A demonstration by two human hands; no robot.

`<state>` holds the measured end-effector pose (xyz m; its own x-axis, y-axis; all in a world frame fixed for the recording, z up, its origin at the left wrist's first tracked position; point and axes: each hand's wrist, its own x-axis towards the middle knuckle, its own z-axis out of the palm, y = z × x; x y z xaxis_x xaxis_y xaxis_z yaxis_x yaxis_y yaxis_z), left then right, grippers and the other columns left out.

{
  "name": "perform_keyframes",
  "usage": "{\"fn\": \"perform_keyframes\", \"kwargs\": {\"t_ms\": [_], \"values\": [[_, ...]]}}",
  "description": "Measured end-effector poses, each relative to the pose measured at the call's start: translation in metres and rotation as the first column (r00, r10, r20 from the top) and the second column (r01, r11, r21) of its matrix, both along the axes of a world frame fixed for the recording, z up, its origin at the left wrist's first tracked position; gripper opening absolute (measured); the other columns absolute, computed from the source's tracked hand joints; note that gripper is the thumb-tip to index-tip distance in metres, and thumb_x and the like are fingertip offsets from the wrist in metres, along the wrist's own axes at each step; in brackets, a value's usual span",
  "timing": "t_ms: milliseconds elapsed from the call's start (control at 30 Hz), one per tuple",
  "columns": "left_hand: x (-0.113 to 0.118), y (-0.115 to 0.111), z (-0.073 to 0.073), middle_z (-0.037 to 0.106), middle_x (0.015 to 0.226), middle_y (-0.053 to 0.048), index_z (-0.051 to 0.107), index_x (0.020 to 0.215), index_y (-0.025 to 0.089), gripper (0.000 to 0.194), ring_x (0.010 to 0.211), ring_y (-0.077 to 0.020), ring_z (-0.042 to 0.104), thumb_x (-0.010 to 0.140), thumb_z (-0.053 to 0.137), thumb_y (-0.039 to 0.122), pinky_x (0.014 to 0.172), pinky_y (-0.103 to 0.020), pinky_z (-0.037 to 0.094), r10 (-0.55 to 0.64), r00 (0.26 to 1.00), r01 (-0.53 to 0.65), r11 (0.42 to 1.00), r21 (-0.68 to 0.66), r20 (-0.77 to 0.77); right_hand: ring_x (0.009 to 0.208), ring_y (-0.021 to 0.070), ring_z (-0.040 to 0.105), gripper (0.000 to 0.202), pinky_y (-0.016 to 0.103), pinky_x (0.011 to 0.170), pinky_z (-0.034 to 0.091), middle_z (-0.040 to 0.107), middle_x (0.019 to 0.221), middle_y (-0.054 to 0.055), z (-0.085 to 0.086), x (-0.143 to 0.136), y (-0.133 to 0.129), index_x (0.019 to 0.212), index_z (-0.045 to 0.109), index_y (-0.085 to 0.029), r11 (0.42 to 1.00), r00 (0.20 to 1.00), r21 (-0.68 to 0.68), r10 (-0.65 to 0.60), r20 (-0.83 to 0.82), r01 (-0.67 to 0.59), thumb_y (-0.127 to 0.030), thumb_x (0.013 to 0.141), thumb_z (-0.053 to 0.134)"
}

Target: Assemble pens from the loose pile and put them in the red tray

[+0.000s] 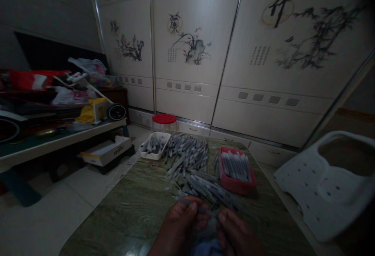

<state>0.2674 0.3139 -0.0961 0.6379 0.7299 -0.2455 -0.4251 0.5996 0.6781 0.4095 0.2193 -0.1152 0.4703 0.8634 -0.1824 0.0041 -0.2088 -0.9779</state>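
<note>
Close to the near edge of the table, my left hand (184, 222) is closed around a slim grey pen (203, 210), its thumb pressing on top. My right hand (234, 230) pinches at the pen's right end; blur hides whether it grips the pen itself or a small clear piece. A large pile of similar grey and translucent pens (187, 156) spreads over the table beyond both hands. To the right of the pile, a red basket (238, 187) holds pens lined up in a row. At the far left, a white basket (150, 156) contains more pens or pen parts.
The wood-patterned table (131, 205) reaches toward a panelled wardrobe (187, 103). A red stool (164, 119) stands behind it. On the right is a white plastic chair (316, 189). A cluttered bench (58, 142) stands left, with an open box (107, 151) low beside it.
</note>
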Motion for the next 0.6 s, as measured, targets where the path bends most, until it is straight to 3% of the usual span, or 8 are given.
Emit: {"fn": "perform_keyframes", "kwargs": {"t_ms": [67,167,300,467,600], "values": [[0.002,-0.001,-0.001,0.078,0.090,-0.009,0.073,0.095,0.015,0.029,0.076,-0.0183,0.071,0.076,0.086,0.034,0.075,-0.030,0.053,0.027,1.000,-0.027,1.000,-0.014,-0.006,0.047,0.0113,0.043,0.060,0.021,0.046,0.031,0.053,0.057,-0.003,0.003,-0.003,0.000,0.075,0.057,-0.023,0.999,0.998,-0.034,-0.005,-0.065,0.003,-0.081,0.084,0.047],[0.003,-0.002,-0.001,0.077,0.085,-0.010,0.073,0.095,0.014,0.032,0.074,-0.0187,0.071,0.074,0.087,0.034,0.072,-0.029,0.053,0.001,1.000,-0.001,1.000,0.001,-0.009,0.047,0.0103,0.039,0.062,0.023,0.048,0.030,0.050,0.054,-0.005,0.011,-0.005,-0.001,0.071,0.057,-0.022,1.000,1.000,0.016,0.013,0.015,-0.013,-0.083,0.083,0.051],[-0.002,0.002,0.007,0.078,0.090,-0.011,0.072,0.109,0.014,0.041,0.079,-0.0197,0.072,0.078,0.084,0.038,0.075,-0.029,0.053,-0.004,0.999,0.006,0.999,0.051,-0.043,0.046,0.0103,0.042,0.061,0.024,0.047,0.031,0.048,0.053,-0.006,0.019,0.002,-0.002,0.071,0.058,-0.022,0.998,0.997,0.054,-0.022,0.073,0.018,-0.081,0.084,0.051],[-0.021,0.028,0.009,0.078,0.096,-0.009,0.067,0.115,0.019,0.045,0.090,-0.0207,0.072,0.081,0.079,0.046,0.082,-0.031,0.054,0.263,0.943,-0.230,0.958,0.174,-0.205,0.044,0.0093,0.046,0.051,0.023,0.045,0.034,0.059,0.058,-0.005,0.019,0.027,-0.006,0.078,0.060,-0.021,0.990,0.990,0.040,-0.138,0.021,0.137,-0.072,0.081,0.063],[-0.037,0.052,0.000,0.076,0.090,-0.006,0.068,0.107,0.019,0.043,0.085,-0.0208,0.071,0.078,0.079,0.048,0.076,-0.030,0.053,0.429,0.829,-0.284,0.876,0.391,-0.359,0.043,0.0092,0.047,0.047,0.022,0.043,0.037,0.058,0.057,-0.006,0.022,0.036,-0.010,0.076,0.060,-0.021,0.976,0.977,0.046,-0.212,-0.011,0.212,-0.067,0.076,0.069]]}}
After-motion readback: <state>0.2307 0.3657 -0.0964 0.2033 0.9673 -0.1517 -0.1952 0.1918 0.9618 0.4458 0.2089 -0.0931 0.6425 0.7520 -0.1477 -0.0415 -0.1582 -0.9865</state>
